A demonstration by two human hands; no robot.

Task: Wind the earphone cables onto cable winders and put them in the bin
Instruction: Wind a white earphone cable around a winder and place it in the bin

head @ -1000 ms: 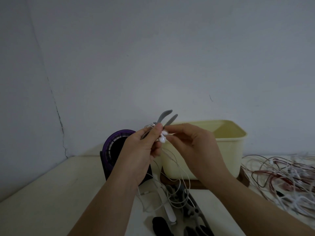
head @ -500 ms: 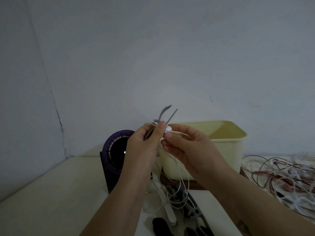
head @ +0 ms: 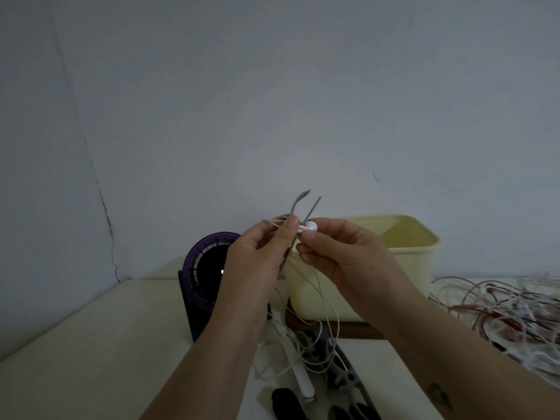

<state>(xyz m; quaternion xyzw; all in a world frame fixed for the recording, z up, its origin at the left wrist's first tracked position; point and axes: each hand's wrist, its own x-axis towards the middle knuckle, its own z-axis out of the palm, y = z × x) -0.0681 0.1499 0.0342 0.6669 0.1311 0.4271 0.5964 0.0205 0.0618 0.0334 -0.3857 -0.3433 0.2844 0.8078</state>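
1 grey winder point(head: 298, 204), two prongs up, held above the worktop point(head: 91, 344), in front of 1 yellow bin point(head: 406, 268). Left grip point(head: 257, 256) clenched round the winder stem and cable turns. Right grip point(head: 342, 256) pinches 1 white earbud point(head: 310, 227) at the prongs. Its white cable point(head: 325, 301) hangs to the worktop. 1 purple fan point(head: 206, 268) left of the bin. Cable tangle point(head: 509, 307) at right, count unreadable.
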